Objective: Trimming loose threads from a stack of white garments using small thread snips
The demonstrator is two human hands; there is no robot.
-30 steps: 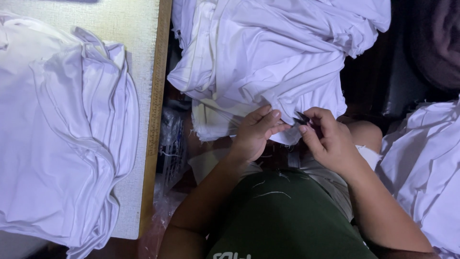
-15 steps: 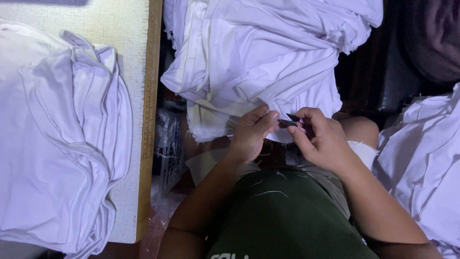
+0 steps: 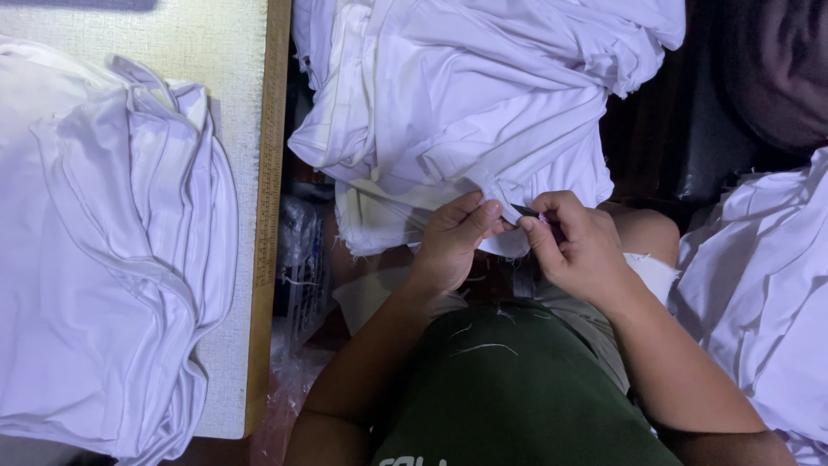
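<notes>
At the centre of the frame, the left hand (image 3: 453, 242) has its grip pinched tight on the lower edge of a white garment (image 3: 466, 112) heaped across the upper middle. Just beside it, the right hand (image 3: 573, 246) holds a small dark tool (image 3: 524, 210) in a narrow grip, its tip touching the fabric. Folded white cloth (image 3: 103, 259) lies on the surface (image 3: 226, 52) at left.
</notes>
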